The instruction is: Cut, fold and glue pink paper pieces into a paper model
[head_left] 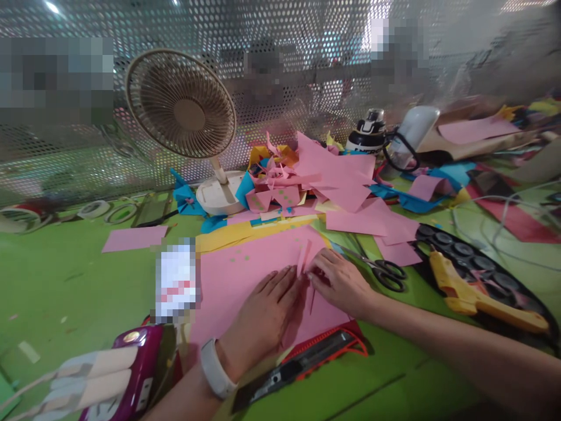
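A large sheet of pink paper (pixel 228 286) with a few small green dots lies on the work surface. On it rests my left hand (pixel 272 304), fingers stretched flat and pressing the sheet down; a pale watch is on that wrist. My right hand (pixel 339 280) is closed in a pinch on a narrow folded flap of pink paper (pixel 304 257), right beside the left fingertips. Whether the flap belongs to the sheet I cannot tell. A utility knife (pixel 293 371) with a red edge lies below the sheet, and dark-handled scissors (pixel 388 273) lie right of my right hand.
A yellow glue gun (pixel 482 298) lies over a black tray (pixel 537 318) at right. Behind the sheet are a pile of pink paper pieces (pixel 337 175), a beige fan (pixel 188 114) and a black bottle (pixel 368 134). A purple device (pixel 146 362) stands front left; perforated metal rises behind.
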Demonstrator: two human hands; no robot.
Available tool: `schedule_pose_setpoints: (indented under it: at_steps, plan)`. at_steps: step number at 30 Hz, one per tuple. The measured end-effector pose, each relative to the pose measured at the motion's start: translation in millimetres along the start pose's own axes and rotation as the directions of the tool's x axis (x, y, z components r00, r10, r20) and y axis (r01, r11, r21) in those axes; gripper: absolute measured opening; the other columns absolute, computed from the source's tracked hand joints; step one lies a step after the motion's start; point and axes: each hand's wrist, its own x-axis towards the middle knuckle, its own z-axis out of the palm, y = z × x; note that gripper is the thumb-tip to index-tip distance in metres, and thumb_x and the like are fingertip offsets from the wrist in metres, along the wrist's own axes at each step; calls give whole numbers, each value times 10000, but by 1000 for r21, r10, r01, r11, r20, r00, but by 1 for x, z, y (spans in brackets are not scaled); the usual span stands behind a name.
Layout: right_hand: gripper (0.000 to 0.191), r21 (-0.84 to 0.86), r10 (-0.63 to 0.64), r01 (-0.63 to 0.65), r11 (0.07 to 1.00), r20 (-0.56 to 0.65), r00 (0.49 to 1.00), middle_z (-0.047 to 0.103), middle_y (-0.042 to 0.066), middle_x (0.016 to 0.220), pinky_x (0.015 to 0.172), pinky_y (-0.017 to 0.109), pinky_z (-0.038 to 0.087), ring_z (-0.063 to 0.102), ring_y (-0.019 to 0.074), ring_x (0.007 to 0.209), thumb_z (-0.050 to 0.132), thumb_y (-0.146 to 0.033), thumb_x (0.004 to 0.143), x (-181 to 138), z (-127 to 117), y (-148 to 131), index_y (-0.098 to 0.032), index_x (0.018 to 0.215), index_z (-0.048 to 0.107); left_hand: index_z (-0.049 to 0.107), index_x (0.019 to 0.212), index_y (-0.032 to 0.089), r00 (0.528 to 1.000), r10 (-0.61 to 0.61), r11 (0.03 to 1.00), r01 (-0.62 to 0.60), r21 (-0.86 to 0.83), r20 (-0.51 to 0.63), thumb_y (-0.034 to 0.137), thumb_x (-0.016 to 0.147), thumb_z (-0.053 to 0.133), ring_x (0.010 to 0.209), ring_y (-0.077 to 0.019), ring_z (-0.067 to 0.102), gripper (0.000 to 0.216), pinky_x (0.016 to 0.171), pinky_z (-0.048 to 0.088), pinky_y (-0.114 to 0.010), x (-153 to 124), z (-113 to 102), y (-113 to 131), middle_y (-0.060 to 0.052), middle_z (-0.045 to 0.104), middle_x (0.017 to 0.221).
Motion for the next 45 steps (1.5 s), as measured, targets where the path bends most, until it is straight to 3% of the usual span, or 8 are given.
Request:
schedule_pose_setpoints:
  at_steps: [16, 24, 30, 39, 45]
  plan:
    - [69, 22, 58, -58, 998, -30, 998, 527, 39, 808, 776, 362, 405, 492, 199, 798, 529, -142, 761, 0, -2, 1, -204, 731, 528, 355, 1349, 164, 1000, 16, 1000, -16, -11, -16, 184, 877, 413, 1287, -247, 338, 476, 1031, 333, -432, 2, -5, 0, -90, 421, 1377]
    - [87, 49, 113, -111, 993, -38, 993, 548, 38, 865, 784, 379, 381, 492, 218, 843, 552, -132, 741, -2, 0, 2, -211, 761, 520, 436, 1287, 150, 998, -32, 998, 28, -57, -59, 392, 921, 380, 1269, -246, 373, 443, 1025, 351, -439, 5, -11, 4, -120, 453, 1348]
    - [126, 119, 110, -104, 987, -38, 993, 566, 30, 866, 776, 373, 376, 495, 217, 831, 545, -112, 748, -1, 0, 3, -222, 805, 523, 435, 1289, 147, 997, -30, 998, 26, -66, -67, 377, 921, 386, 1270, -249, 371, 438, 1029, 347, -443, 5, -10, 3, -122, 450, 1350]
    - [132, 76, 126, -124, 989, -16, 992, 565, 35, 894, 777, 374, 385, 497, 223, 859, 553, -108, 744, -1, 0, 2, -224, 801, 524, 352, 1352, 189, 999, -31, 998, 30, -62, -15, 380, 925, 376, 1280, -257, 355, 469, 1026, 344, -469, 6, -11, 3, -115, 417, 1376]
    - [132, 103, 106, -104, 989, -18, 994, 572, 29, 889, 761, 363, 390, 507, 216, 852, 542, -108, 758, 0, -2, 4, -232, 801, 541, 405, 1317, 183, 998, -44, 996, 40, -84, -46, 387, 917, 391, 1265, -257, 377, 449, 1019, 353, -465, 7, -13, 3, -115, 447, 1351]
